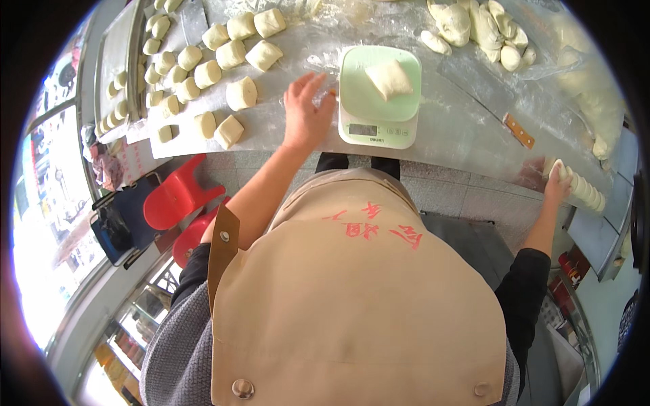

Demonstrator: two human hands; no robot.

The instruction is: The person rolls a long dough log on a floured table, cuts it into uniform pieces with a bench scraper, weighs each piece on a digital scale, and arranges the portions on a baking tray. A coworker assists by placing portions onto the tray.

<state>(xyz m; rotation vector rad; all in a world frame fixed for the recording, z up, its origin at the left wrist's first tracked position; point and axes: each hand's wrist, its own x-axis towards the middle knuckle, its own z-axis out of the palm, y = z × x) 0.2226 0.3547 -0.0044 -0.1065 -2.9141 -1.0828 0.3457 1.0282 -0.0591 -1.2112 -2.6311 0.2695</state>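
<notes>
My left hand (309,110) hovers over or rests on the metal worktop (284,134), fingers spread and holding nothing, just left of a pale green kitchen scale (378,114). One piece of dough (390,79) lies on the scale's plate. At the far right, my right hand (559,183) is on the near end of a row of cut dough slices (586,190); its fingers bend around the end slice. A dough cutter with a wooden handle (519,131) lies flat between the scale and that row. Left of my left hand stand several cut dough pieces (241,93).
Lumps of dough (482,31) lie at the back right beside plastic sheeting (584,61). More dough pieces sit in a tray (104,66) at the left. Red plastic stools (177,195) stand below the worktop's left edge. A dark surface (467,243) is near my right side.
</notes>
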